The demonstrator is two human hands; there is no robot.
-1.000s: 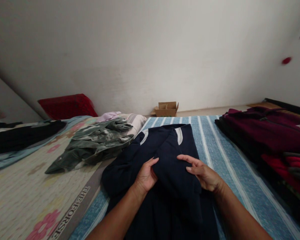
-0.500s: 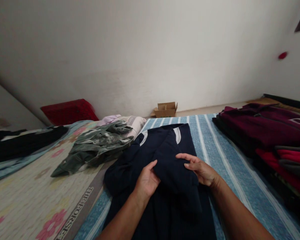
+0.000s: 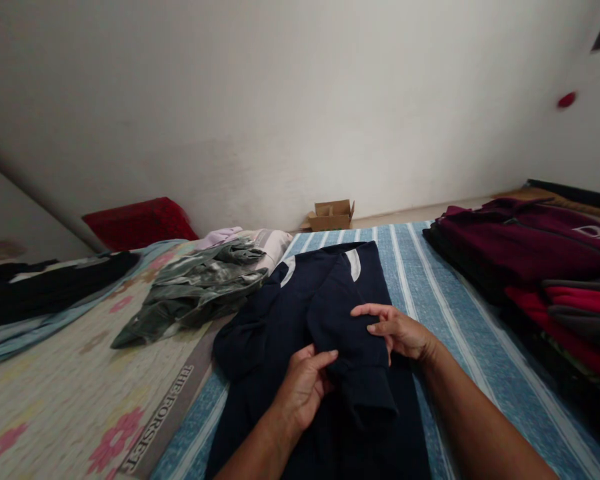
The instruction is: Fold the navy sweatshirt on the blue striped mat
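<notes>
A navy long-sleeved top (image 3: pixel 287 317) with white shoulder patches lies spread in front of me, its collar end away from me. One sleeve (image 3: pixel 347 340) is folded over the body, the cuff pointing toward me. My left hand (image 3: pixel 305 387) grips the sleeve's left edge, thumb on top and fingers curled partly out of sight. On the opposite edge, my right hand (image 3: pixel 400 331) pinches the same sleeve, index finger stretched across the cloth. The lower part of the top runs beneath my forearms.
Blue striped bedding (image 3: pixel 445 313) lies under the top. To the left are a crumpled grey-green garment (image 3: pixel 195 280), a floral sheet (image 3: pixel 75 393) and black clothing (image 3: pixel 55 287). Folded clothes (image 3: pixel 530 247) are stacked at right. A cardboard box (image 3: pixel 331 217) stands by the wall.
My left hand has moved slightly right and down along the sleeve, its thumb now lying across the cloth. The cuff end sits straighter. My right hand stays nearly in place.
</notes>
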